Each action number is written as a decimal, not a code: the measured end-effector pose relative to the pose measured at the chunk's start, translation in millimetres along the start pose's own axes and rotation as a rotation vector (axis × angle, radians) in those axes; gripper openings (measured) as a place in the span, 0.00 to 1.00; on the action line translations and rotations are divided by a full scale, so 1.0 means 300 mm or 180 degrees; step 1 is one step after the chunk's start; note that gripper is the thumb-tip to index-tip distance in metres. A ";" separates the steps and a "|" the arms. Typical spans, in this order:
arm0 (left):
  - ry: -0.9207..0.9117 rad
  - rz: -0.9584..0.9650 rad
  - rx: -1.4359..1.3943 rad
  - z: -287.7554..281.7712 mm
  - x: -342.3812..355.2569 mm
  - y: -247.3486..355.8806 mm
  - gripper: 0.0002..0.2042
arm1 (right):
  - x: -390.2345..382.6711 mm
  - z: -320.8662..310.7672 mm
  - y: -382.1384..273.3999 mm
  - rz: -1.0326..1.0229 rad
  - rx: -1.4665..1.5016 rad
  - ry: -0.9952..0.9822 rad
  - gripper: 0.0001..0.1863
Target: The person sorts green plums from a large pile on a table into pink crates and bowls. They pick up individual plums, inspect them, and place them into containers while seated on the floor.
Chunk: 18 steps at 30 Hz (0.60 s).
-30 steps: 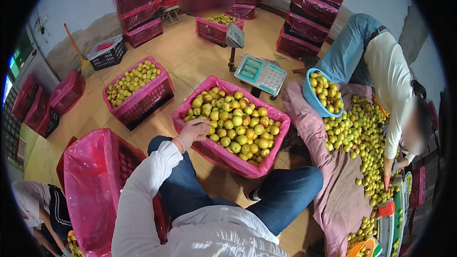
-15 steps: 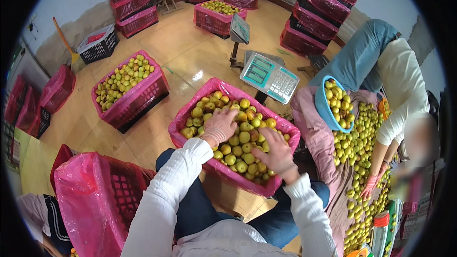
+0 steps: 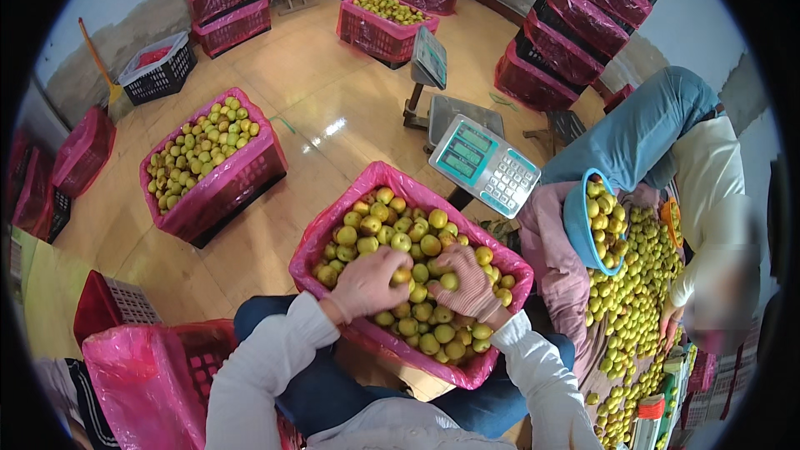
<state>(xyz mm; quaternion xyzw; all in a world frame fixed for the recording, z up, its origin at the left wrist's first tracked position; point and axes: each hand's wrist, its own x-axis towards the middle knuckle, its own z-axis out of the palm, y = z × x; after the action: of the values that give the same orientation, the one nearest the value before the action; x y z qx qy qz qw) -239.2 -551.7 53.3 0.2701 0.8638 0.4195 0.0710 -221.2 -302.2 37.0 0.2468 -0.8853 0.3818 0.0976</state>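
A crate [image 3: 329, 196] lined with pink plastic film stands in front of my knees, filled with small round yellow-green fruits [image 3: 429, 244], some blushed red or brown. Both my hands are down among them, in thin pale-pink gloves. My left hand [image 3: 372, 283] is curled, with one reddish-yellow fruit [image 3: 401, 276] showing at its fingertips. Opposite it, my right hand [image 3: 465, 283] bends its fingers around a greener fruit [image 3: 448, 282]. The two hands are a short gap apart, and my lower fingertips are partly hidden by the fruits.
A digital scale [image 3: 483, 162] stands just beyond the crate. Another filled crate [image 3: 271, 146] is at left, a pink-covered crate [image 3: 146, 375] at near left. At right a co-worker's arm [image 3: 685, 287] reaches over fruits spread on cloth, beside a blue basin [image 3: 575, 225]. Crate stacks [image 3: 575, 25] line the back.
My hands have come closer together and closed in from a spread pose over the fruits. The view has shifted, and the co-worker's reaching hand has drawn back.
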 end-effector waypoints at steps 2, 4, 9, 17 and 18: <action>-0.0495 0.0163 -0.0074 0.009 -0.060 -0.016 0.18 | 0.143 -0.023 -0.021 0.0091 0.0063 0.0054 0.23; -0.1179 0.0260 0.0452 -0.002 -0.057 0.039 0.18 | 0.269 -0.002 -0.004 0.0403 0.0172 -0.0028 0.24; -0.1603 0.0413 0.0419 0.016 -0.050 0.014 0.18 | 0.491 0.111 0.135 0.0231 -0.0892 -0.1571 0.28; -0.1500 0.0329 0.0361 -0.003 -0.033 0.024 0.18 | 0.616 0.126 0.157 0.2166 0.1251 -0.0521 0.15; -0.1474 0.0318 0.0342 0.000 -0.027 0.020 0.19 | 0.639 0.143 0.176 0.2462 0.1925 -0.0386 0.16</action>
<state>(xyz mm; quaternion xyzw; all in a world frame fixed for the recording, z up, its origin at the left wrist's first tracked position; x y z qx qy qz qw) -230.0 -553.0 57.0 0.4048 0.8311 0.3028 0.2317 -412.1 -371.9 43.4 -0.0607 -0.7657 0.6148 -0.1789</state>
